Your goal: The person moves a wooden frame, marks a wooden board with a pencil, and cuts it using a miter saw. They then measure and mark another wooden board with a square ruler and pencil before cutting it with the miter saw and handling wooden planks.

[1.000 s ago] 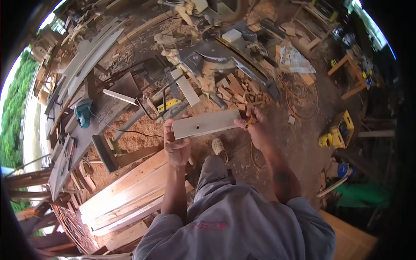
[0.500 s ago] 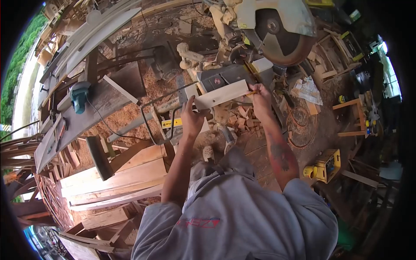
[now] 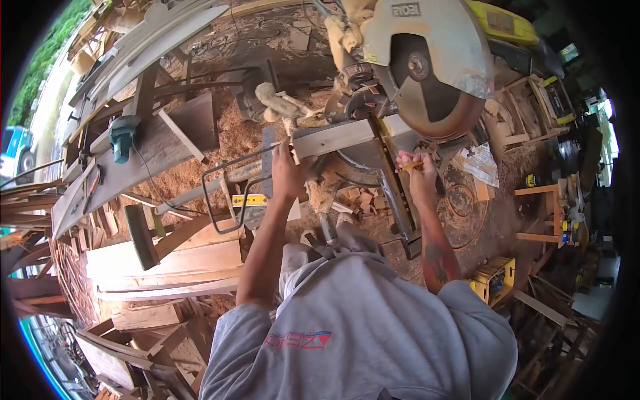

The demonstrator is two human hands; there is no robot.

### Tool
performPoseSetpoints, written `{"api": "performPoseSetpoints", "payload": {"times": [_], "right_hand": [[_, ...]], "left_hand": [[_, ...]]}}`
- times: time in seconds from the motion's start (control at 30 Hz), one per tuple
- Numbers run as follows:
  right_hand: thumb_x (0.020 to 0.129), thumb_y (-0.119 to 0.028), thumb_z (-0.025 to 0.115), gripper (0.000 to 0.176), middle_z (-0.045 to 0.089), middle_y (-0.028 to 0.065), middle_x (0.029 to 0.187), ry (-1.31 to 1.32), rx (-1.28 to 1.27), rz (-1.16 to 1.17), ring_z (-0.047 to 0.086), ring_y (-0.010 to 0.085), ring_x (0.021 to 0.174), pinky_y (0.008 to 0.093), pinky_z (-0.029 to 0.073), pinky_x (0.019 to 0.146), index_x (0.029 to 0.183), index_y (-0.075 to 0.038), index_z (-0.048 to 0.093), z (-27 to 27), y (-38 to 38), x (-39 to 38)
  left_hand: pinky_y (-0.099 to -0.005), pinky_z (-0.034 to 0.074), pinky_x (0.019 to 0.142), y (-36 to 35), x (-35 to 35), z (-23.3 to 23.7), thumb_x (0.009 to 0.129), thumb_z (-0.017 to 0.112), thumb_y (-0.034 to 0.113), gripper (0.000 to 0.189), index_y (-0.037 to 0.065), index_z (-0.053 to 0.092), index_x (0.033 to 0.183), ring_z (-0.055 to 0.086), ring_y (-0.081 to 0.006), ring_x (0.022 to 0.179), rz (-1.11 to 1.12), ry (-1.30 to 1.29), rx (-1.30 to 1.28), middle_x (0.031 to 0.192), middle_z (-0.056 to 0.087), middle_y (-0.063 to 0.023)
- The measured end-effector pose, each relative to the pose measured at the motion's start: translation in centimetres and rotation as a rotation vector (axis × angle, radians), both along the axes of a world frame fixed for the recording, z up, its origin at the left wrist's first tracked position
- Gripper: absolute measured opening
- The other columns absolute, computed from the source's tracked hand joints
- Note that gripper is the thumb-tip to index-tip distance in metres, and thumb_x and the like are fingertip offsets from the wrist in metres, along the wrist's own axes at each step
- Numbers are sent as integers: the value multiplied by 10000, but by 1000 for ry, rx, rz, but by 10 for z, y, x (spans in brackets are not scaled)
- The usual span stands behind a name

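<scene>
a: head view. locate the board.
b: look to the board point(image 3: 337, 135): pale, flat, laid crosswise on the bed of the mitre saw point(image 3: 373, 157), with the back edge against the fence. positioned directly under the raised blade guard point(image 3: 427, 63), with the left end overhanging the bed.
a: check the left hand.
b: find the left hand point(image 3: 288, 175) at that overhanging left end, at the end of an arm stretched forward. fingers wrapped about the end of the board, in contact with the wood.
a: check the right hand.
b: find the right hand point(image 3: 419, 177) below the right part of the board, just beside the dark front arm of the saw. fingers pressed together, pinching a yellow pencil point(image 3: 411, 165) held roughly level. apart from the board. contact with the saw: cannot tell.
a: list the surroundings on the left.
b: note a teal power tool point(image 3: 122, 137) resting on a long grey counter point(image 3: 160, 157), with a dark cable trailing down beside a heap of sawdust point(image 3: 223, 143). nearer, note a stack of planks point(image 3: 170, 267), lying slanted, well apart from both hands.
a: list the surroundings on the right and below.
b: note offcuts point(image 3: 353, 197) scattered on the floor beneath the saw, between the two hands. note a yellow case point(image 3: 493, 280) on the floor near the right elbow, and a wooden stool point(image 3: 540, 213) farther right. note a grey sweatshirt point(image 3: 360, 333) filling the bottom of the view.
</scene>
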State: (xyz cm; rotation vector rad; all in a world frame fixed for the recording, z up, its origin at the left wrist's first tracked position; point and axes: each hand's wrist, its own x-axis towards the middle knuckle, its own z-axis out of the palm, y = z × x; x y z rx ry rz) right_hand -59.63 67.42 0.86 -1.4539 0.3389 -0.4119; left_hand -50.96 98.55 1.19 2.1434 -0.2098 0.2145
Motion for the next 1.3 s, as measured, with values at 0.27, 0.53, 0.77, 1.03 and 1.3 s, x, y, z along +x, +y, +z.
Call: {"api": "performPoseSetpoints", "payload": {"times": [0.27,0.53,0.77,1.03,1.3], "right_hand": [[815,-191,769,343,638,122,1007,-36,-1151,88,617,318,888,420,484,746,1086,-62,603,39,-40,39],[792,-218,753,281,696,90,1014,-12,-1138,15,637,239,942,370,464,869,1002,-51,668,-19,-70,57],[844,-356,703,492,639,83,1007,595,-152,-24,612,182,867,299,492,734,1192,-29,582,-17,-102,-114],[911,-491,639,495,612,72,853,828,374,-291,514,161,639,318,395,559,1172,-77,564,-107,-104,-118],[942,-468,612,454,606,41,734,534,-194,-438,600,133,678,256,484,620,973,-20,550,2,-43,-133]], "left_hand": [[-462,366,1047,-34,-36,-2,740,816,147,830,-38,335,1390,447,-421,1213,263,2,-10,1276,444,-253],[-437,500,809,13,-132,-27,801,713,54,337,20,603,1118,600,-357,928,218,135,140,1037,582,-188],[-485,370,1023,66,-111,-61,919,569,175,335,16,559,1213,490,-381,1194,336,104,430,1279,540,-184],[-491,400,1004,76,-28,-79,954,505,436,512,-20,606,1165,521,-399,1193,84,671,644,1146,636,-251],[-388,522,654,131,-153,19,878,671,311,389,-71,638,947,665,-288,715,-40,1034,163,841,691,-180]]}}
